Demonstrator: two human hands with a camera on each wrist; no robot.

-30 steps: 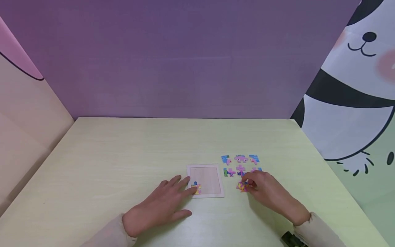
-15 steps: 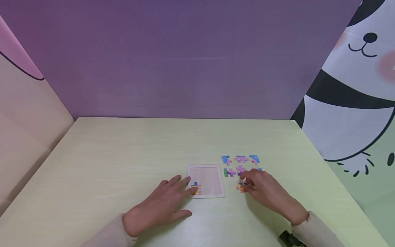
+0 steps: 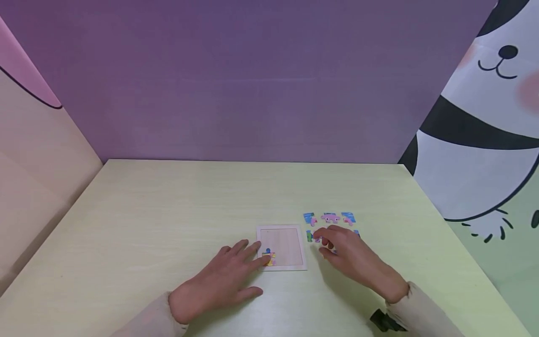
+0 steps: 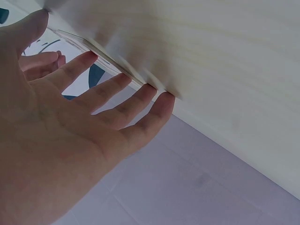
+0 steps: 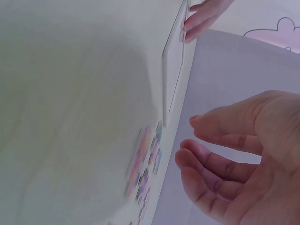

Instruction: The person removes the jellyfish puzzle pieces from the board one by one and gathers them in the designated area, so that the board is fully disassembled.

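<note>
My left hand (image 3: 220, 282) lies with fingers spread at the left side of a pale square puzzle tray (image 3: 290, 268). Its index fingertip rests on a yellow jigsaw piece with a blue knob (image 3: 273, 256) in the tray's lower left corner. To the right of the tray, my right hand (image 3: 355, 257) hovers over loose jigsaw pieces (image 3: 330, 218), hiding some of them. In the right wrist view its thumb and loosely bent fingers (image 5: 201, 187) are apart with nothing between them, and the blurred pieces (image 5: 138, 161) lie on the table beyond.
The pale wooden table (image 3: 177, 201) meets a purple wall (image 3: 252, 93) at its back edge. A panda picture covers the right wall (image 3: 476, 178). A black object (image 3: 385, 320) shows beneath the right sleeve.
My right hand has shifted left and slightly up from the lower pieces toward the tray, now covering middle-row pieces. My left hand has stayed in place.
</note>
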